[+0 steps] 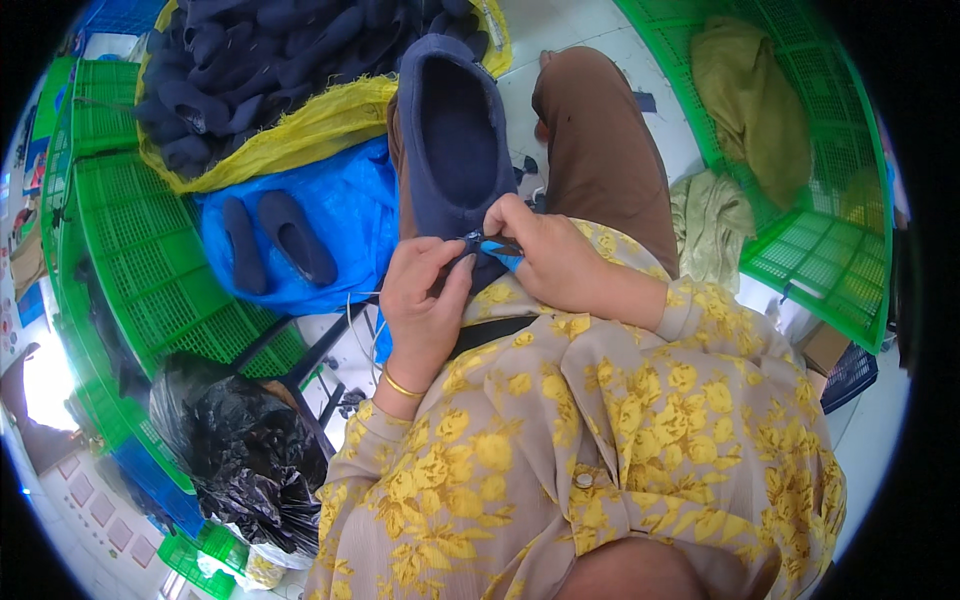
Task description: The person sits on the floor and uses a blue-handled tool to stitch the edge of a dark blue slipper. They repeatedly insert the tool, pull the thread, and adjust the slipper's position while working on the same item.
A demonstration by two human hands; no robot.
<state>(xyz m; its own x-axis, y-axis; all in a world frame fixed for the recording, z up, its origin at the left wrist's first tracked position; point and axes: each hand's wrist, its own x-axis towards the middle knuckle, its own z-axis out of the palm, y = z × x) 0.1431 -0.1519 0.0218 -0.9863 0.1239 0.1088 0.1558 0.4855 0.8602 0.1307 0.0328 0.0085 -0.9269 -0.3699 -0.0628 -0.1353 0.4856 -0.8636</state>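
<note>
Navy slipper [462,130]: position?

Upper centre of the frame, near end toward me.

Grip?

My left hand [422,288] pinches at that near end; my right hand [556,256] is closed around a small blue-and-black tool [503,252], just beside it.

Farther out?

Left: two dark shoes [297,238] on blue sheeting [355,205]. Upper left: yellow sack [330,122] heaped with similar dark pieces [265,50].

slipper [460,130] partly hidden behind fingers [458,284], slipper pile [290,65] cut off above

The left grip [422,290], thumb [457,284] and forefinger [437,253] pinching, sits just beside the right grip [550,255], its fingers [511,214] curled.
</note>
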